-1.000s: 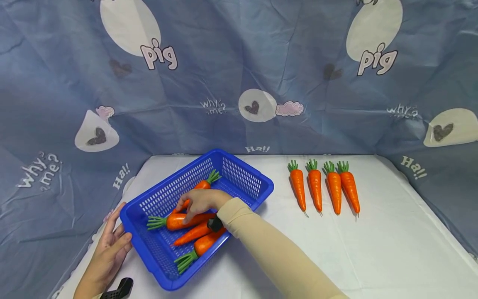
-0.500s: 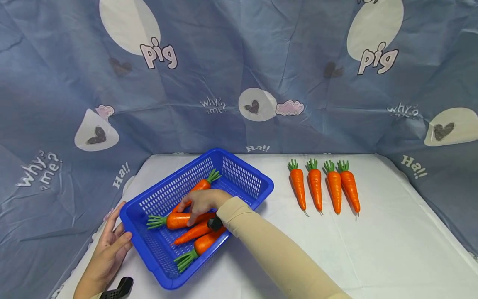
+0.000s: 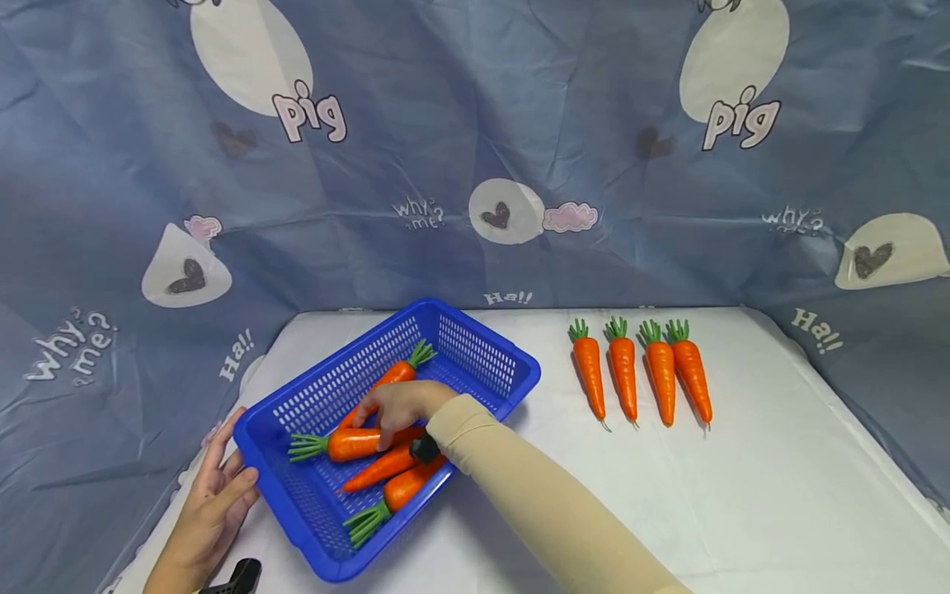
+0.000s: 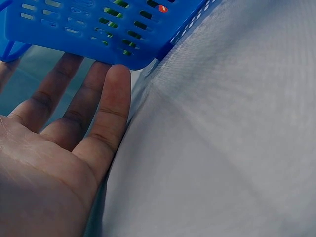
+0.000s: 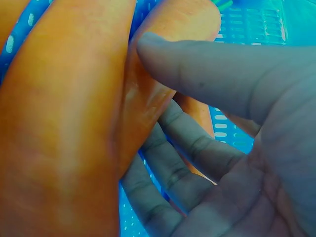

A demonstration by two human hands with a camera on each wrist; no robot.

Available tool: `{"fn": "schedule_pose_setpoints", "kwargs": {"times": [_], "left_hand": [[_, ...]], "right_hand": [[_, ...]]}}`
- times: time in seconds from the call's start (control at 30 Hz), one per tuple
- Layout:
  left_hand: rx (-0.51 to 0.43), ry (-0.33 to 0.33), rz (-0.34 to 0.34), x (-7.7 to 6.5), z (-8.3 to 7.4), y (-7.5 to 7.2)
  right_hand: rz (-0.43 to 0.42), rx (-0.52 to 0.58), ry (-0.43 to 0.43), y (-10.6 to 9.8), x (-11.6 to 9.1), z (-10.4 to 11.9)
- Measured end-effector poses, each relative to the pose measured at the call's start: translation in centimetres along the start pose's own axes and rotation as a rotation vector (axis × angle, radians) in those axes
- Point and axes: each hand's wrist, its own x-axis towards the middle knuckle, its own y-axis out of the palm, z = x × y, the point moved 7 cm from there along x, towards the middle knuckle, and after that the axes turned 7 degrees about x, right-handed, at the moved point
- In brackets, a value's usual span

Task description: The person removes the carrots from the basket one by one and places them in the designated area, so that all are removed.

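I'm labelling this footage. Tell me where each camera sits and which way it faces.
Head: worn there, facing forward and down at the basket, row of carrots, left hand, right hand and a sleeve.
Left wrist: worn there, facing the basket's outer wall; palm and fingers show.
Right wrist: worn there, facing carrots inside the basket; thumb, fingers and palm show.
Shared: head and left wrist both show the left hand at the basket.

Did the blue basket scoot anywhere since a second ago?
No. In the head view, the blue basket sits in the same place against the printed "Ha!!" on the backdrop; the whole picture just shifted slightly.
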Motion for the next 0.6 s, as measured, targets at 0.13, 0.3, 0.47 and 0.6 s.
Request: {"fn": "schedule_pose_setpoints", "kwargs": {"times": [0.13, 0.3, 0.47, 0.6], "left_hand": [[0.033, -0.04, -0.021, -0.12, -0.03, 0.0], [0.027, -0.037, -0.019, -0.11, -0.05, 0.03], [0.019, -0.035, -0.015, -0.03, 0.01, 0.0], [0.015, -0.034, -0.009, -0.04, 0.12, 0.03]], "right_hand": [[0.005, 0.0, 0.009, 0.06, 0.09, 0.0], [0.021, -0.014, 0.006, 0.15, 0.22, -0.01], [0.018, -0.035, 0.025, 0.15, 0.39, -0.24], [0.015, -0.055, 0.046, 0.16, 0.4, -0.33]]}}
